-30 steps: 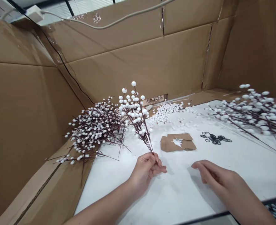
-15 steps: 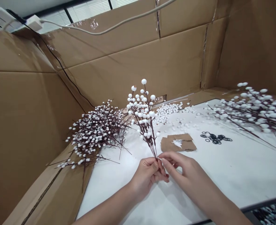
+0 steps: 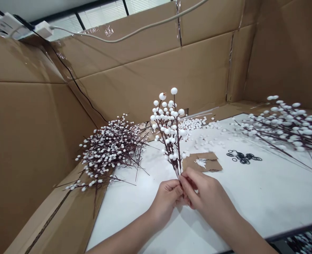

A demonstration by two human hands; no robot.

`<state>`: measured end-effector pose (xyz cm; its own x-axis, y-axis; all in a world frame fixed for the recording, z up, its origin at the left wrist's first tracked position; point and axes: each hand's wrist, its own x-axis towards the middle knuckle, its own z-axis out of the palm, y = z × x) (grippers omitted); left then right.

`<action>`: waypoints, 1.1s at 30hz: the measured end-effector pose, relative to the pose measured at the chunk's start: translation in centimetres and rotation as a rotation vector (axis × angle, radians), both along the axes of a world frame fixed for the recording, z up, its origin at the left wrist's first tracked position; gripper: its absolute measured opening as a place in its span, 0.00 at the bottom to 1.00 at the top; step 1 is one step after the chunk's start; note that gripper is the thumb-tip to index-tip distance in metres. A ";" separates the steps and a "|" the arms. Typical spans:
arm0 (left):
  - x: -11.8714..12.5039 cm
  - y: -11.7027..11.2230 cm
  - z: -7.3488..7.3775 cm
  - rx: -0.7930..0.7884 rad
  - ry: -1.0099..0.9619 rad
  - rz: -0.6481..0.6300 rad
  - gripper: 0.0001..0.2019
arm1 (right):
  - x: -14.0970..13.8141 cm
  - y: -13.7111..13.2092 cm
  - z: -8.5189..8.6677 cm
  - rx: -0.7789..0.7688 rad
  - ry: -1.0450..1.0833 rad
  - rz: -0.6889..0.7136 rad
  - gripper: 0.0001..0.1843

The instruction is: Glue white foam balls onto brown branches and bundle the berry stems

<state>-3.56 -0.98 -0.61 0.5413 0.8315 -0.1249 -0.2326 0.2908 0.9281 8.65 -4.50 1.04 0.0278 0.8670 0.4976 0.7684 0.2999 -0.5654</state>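
A bunch of artificial berry stems, white berries on thin brown stalks, stands upright in the middle of the view. My left hand is closed around the lower stalks. Just above and to its right, my right hand pinches the stalks between thumb and fingertips, the two hands nearly touching. The stalk ends are hidden behind my fingers. Behind my right hand lies a torn piece of brown cardboard with a small white bit on top.
Berry stems are heaped at left, and another pile of stems lies at right. Small black rings and loose white berries rest on the white board. Cardboard walls enclose the back and sides.
The bunch has shifted slightly right and stands more upright. My right hand has closed from loosely curved fingers into a pinch on the stalks.
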 end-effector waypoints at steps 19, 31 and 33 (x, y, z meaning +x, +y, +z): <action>-0.3 0.0 0.0 -0.024 -0.011 -0.107 0.20 | 0.4 -0.6 0.7 -0.134 0.066 0.064 0.11; -0.4 0.9 0.4 -0.187 -0.082 -0.221 0.13 | 12.7 -1.4 -0.4 -0.321 0.057 -0.613 0.13; -0.5 1.2 0.3 -0.198 -0.109 -0.225 0.14 | 16.0 -1.6 0.2 -0.361 -0.038 -0.761 0.16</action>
<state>-4.02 0.17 -0.28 0.7282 0.6543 -0.2039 -0.2365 0.5191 0.8213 24.62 -6.10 1.24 0.6577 0.7247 0.2056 0.7082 -0.5019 -0.4965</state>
